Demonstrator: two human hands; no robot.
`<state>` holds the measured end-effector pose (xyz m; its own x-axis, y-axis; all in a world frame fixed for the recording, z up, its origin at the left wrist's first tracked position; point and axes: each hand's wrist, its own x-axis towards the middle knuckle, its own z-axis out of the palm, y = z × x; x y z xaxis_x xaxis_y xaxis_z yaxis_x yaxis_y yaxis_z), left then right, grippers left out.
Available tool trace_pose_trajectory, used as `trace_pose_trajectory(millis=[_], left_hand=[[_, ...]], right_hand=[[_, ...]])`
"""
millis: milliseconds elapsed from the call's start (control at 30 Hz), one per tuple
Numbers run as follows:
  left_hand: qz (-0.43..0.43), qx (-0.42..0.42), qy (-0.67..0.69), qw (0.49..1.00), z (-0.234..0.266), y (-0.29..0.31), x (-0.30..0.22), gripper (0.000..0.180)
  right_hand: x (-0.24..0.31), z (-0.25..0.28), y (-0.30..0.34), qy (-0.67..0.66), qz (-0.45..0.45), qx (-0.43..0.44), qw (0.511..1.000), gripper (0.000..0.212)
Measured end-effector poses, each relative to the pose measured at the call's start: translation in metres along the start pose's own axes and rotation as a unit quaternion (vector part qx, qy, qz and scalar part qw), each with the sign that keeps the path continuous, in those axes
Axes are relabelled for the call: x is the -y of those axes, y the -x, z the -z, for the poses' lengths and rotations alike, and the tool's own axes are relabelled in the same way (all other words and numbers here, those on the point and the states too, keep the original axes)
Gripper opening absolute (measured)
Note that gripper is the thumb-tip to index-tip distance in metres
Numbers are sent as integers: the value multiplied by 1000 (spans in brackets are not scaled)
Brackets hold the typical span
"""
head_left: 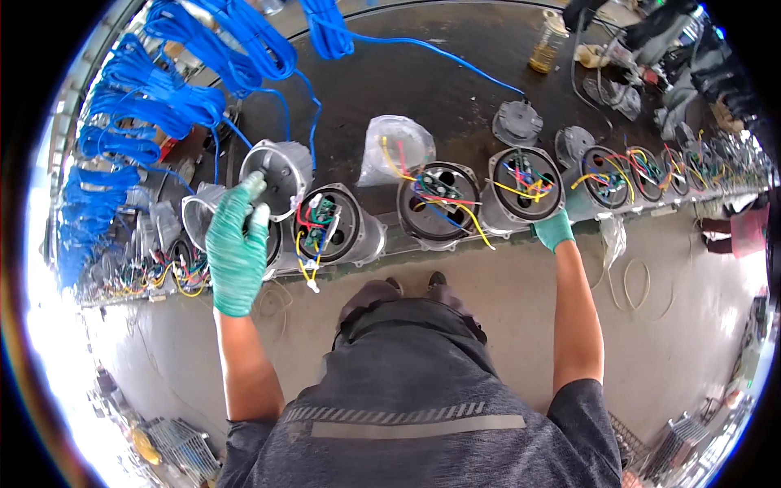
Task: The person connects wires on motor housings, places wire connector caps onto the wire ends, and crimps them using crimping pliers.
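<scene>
My left hand [237,248], in a green glove with pale fingertips, is raised at the left with its fingers apart. Its fingertips overlap the rim of an empty grey metal cup-shaped cover [285,171]; whether they touch it I cannot tell. My right hand [555,231], gloved in green, grips the near lower side of a grey cylindrical housing [496,213], its fingers partly hidden. Inside that housing sit a circuit board and red, blue and yellow wires [525,180]. Between my hands stand a wired housing [370,237] and another one [438,203] with loose yellow and red wires.
Coiled blue cables [175,98] hang at the left and back. A clear plastic bag [394,150], a round grey lid [517,122] and a bottle of yellowish liquid [548,41] rest on the dark bench [382,81]. More wired housings [606,177] line its edge at the right.
</scene>
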<state>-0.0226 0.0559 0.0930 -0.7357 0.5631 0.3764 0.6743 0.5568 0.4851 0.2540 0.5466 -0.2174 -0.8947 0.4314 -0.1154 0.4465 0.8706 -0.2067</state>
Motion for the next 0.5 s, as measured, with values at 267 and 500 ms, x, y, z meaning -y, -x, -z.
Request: trace_pose_trajectory(millis=[267, 500], left_hand=[[76, -94, 94, 988, 6, 52, 14, 27], [98, -53, 135, 985, -10, 56, 35, 20]], right_hand=[[22, -14, 31, -440, -153, -249, 849, 42], [58, 7, 62, -632, -310, -291, 648, 52]])
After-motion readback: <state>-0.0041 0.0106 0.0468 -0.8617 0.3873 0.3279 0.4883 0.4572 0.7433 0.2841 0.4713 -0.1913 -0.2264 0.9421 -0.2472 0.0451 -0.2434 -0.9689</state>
